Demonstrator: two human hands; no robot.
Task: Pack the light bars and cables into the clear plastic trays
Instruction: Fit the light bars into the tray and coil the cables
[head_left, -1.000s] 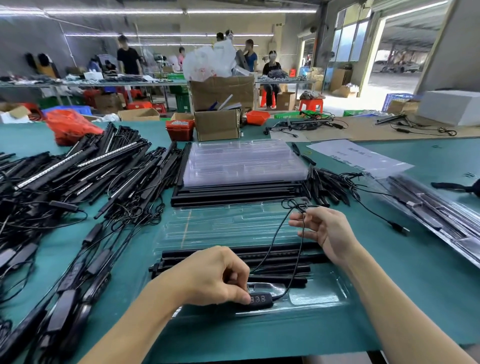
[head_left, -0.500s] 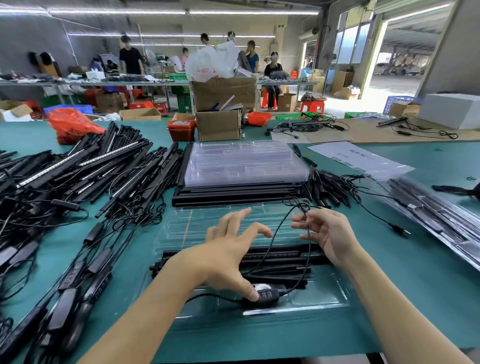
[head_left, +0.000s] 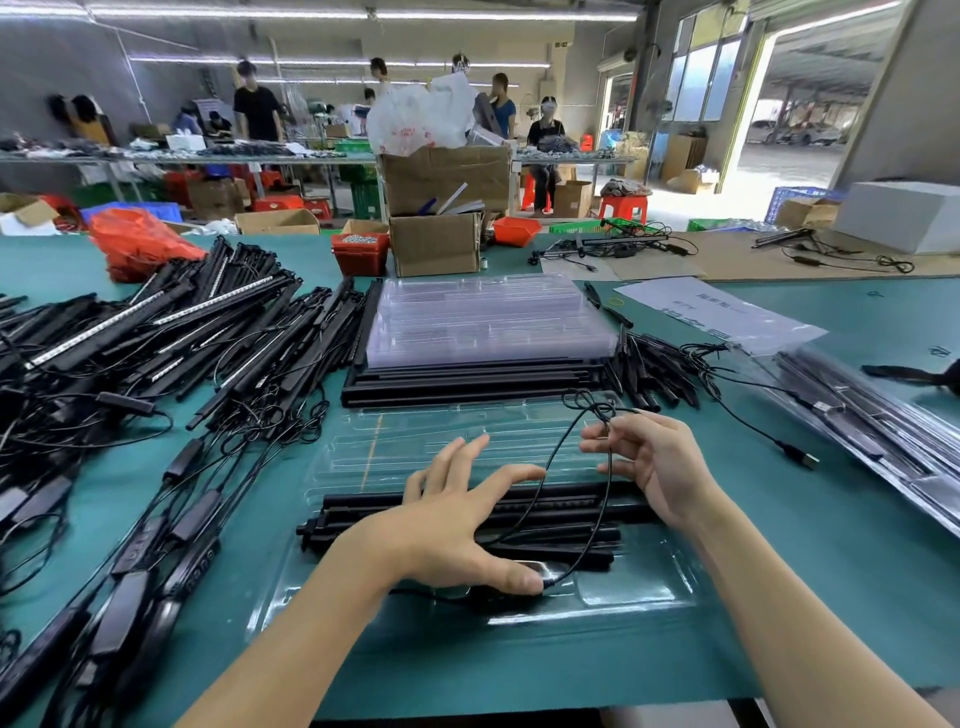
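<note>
Inline controller (head_left: 511, 590): lying mostly hidden under the left hand (head_left: 447, 525)'s thumb.
Light bars (head_left: 566, 512) in the tray: middle parts being covered by that hand.
Bar pile (head_left: 130, 353): running off the left edge.
Printed sheet (head_left: 711, 312): text showing too blurred to read.
Packed trays (head_left: 872, 431): being cut off at the right edge.
</note>
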